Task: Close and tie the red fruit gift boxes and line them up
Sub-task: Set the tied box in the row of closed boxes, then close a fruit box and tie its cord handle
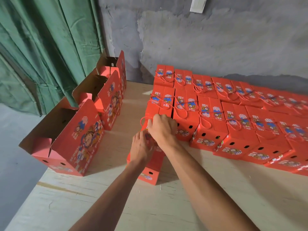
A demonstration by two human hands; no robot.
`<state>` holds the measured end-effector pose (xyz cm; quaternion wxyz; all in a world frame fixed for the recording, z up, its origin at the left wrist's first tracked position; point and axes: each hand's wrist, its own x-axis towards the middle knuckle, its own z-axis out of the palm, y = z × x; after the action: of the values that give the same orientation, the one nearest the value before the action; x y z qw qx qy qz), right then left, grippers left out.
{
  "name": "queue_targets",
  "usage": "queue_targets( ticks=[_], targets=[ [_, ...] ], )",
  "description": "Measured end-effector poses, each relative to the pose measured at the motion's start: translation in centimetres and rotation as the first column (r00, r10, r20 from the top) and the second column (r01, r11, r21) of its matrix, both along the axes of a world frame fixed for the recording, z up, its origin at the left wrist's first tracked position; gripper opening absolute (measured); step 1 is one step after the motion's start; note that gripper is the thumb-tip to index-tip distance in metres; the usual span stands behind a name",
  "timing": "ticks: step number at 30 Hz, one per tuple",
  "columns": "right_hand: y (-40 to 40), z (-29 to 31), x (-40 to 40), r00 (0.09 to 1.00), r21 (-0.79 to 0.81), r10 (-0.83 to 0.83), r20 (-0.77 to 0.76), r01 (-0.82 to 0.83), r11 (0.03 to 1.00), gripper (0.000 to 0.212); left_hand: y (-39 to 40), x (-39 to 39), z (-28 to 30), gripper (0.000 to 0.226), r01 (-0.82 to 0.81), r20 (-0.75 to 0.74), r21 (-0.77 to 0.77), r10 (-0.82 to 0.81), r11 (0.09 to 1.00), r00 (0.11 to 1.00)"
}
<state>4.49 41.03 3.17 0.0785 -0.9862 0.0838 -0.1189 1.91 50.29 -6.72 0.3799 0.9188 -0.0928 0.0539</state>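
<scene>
Fingers of both hands, left hand [141, 145] and right hand [162, 127], pinch the red cord [143, 120] atop the gift box [150, 172] on the table [166, 205], beside finished rows [233, 114]. Slack tension could, I judge, loosen my knot.

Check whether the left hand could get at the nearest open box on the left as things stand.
Probably yes: bare table lies between the left hand and the nearest open box, but its fingers now hold the cord on the box being tied.
</scene>
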Motion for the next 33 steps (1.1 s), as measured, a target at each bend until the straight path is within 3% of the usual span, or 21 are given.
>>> queue_targets(
  ticks=[6, 11, 16, 21, 27, 29, 33],
  targets=[
    [6.0, 0.3, 0.4, 0.995, 0.209, 0.078, -0.063, -0.064, 0.976, 0.037, 7.4, 1.1, 2.2, 0.042, -0.009, 0.167, 0.109, -0.009, 0.994, 0.986],
    [13.5, -0.4, 0.8, 0.977, 0.406, 0.182, -0.110, -0.123, 0.906, 0.043, 17.0, 2.7, 4.8, 0.028, -0.226, 0.270, 0.158, 0.178, 0.961, 0.946],
    [20.2, -1.4, 2.8, 0.947, 0.579, 0.264, -0.185, -0.112, 0.807, 0.042, 25.2, 5.4, 7.7, 0.033, -0.381, 0.353, 0.140, 0.313, 0.914, 0.881],
    [26.1, -2.4, 5.7, 0.928, 0.688, 0.291, -0.235, -0.053, 0.724, 0.069, 29.5, 9.7, 8.7, 0.049, -0.460, 0.105, 0.283, 0.450, 0.842, 0.887],
    [28.5, -4.8, 6.7, 0.906, 0.635, 0.283, -0.317, -0.019, 0.773, 0.090, 32.5, 11.9, 5.5, 0.021, -0.444, -0.130, 0.455, 0.551, 0.772, 0.824],
    [28.2, -5.1, 6.6, 0.915, 0.647, 0.249, -0.317, 0.017, 0.762, 0.088, 33.4, 11.8, 4.5, 0.023, -0.468, -0.158, 0.447, 0.582, 0.762, 0.798],
    [26.8, -5.3, 5.9, 0.948, 0.647, 0.155, -0.278, 0.065, 0.760, 0.060, 33.2, 11.3, 4.5, 0.025, -0.472, -0.177, 0.438, 0.588, 0.765, 0.789]
  ],
)
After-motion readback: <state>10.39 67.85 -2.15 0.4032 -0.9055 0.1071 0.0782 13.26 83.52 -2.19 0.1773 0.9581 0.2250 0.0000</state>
